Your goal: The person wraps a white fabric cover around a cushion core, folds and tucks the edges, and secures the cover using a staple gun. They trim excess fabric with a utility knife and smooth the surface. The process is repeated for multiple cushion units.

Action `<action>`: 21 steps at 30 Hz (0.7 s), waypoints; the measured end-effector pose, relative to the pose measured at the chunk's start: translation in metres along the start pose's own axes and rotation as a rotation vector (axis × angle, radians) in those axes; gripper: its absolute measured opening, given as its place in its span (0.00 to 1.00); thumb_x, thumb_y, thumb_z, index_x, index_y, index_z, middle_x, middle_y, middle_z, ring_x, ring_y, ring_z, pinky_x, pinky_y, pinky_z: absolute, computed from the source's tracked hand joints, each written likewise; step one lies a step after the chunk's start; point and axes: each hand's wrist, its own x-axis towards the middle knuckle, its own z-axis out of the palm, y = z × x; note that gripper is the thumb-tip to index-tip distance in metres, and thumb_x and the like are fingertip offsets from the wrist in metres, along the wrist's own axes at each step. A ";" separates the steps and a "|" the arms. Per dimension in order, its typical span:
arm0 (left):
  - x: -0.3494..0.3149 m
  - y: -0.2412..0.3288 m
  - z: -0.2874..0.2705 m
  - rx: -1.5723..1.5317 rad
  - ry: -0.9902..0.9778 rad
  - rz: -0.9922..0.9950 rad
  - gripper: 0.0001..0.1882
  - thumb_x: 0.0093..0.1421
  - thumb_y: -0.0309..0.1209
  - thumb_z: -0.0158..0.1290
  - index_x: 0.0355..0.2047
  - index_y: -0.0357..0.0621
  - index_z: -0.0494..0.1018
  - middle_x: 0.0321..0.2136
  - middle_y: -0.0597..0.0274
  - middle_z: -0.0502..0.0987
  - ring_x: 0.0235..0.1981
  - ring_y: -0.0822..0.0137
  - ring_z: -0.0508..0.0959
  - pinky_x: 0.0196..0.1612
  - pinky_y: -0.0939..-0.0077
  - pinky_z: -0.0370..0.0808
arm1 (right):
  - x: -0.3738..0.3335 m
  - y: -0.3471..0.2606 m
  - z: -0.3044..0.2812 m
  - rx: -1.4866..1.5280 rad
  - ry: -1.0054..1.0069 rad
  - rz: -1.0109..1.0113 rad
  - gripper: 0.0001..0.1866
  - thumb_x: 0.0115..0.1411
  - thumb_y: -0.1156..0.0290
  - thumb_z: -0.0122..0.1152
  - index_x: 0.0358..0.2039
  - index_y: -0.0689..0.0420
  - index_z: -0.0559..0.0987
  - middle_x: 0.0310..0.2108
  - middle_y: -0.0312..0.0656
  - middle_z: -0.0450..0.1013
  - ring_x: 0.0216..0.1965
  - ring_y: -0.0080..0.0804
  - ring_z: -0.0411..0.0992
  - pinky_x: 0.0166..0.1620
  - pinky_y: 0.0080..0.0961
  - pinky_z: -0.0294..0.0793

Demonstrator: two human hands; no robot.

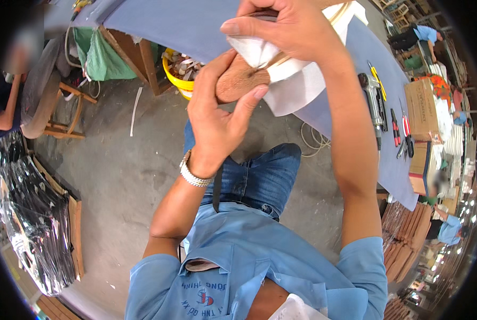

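Note:
My left hand [217,109] is wrapped round the rounded end of a brown, grainy piece [244,81], its thumb and fingers on opposite sides. White sheet material [255,49] is gathered over the far part of that piece. Above it, my right hand [294,32] is closed on the white material, with the thumb pointing left; some of its fingers are hidden. Loose white sheet [297,90] hangs beside the piece, over the edge of a table [350,114] with a blue-grey cover. The piece's far end is out of sight behind my right hand.
On the table at right lie a grey power tool [373,101], a yellow-handled tool [377,80], a red-and-black tool [395,127] and red-handled scissors [406,130]. A yellow bucket [179,82] of scraps stands below the table. Plastic-wrapped dark panels [33,224] are stacked at left.

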 end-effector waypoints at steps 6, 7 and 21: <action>0.013 -0.015 -0.002 0.046 -0.019 0.189 0.44 0.53 0.34 0.74 0.66 0.35 0.66 0.55 0.45 0.78 0.57 0.55 0.79 0.59 0.62 0.75 | -0.007 0.013 0.000 -0.163 0.223 -0.195 0.20 0.59 0.52 0.73 0.27 0.58 0.84 0.17 0.40 0.75 0.19 0.29 0.70 0.27 0.30 0.69; 0.017 -0.017 -0.002 0.032 -0.012 0.187 0.45 0.52 0.34 0.74 0.67 0.36 0.65 0.56 0.45 0.78 0.57 0.55 0.79 0.59 0.62 0.76 | -0.006 0.016 0.001 -0.143 0.268 -0.191 0.20 0.60 0.52 0.73 0.27 0.58 0.84 0.18 0.40 0.75 0.19 0.30 0.70 0.27 0.30 0.69; 0.222 -0.048 0.090 -0.464 -0.017 -0.016 0.32 0.78 0.43 0.39 0.76 0.41 0.48 0.73 0.51 0.57 0.72 0.59 0.59 0.72 0.68 0.57 | 0.096 0.081 -0.089 -0.138 0.632 -0.099 0.21 0.69 0.55 0.60 0.31 0.63 0.78 0.21 0.49 0.73 0.23 0.39 0.68 0.30 0.37 0.68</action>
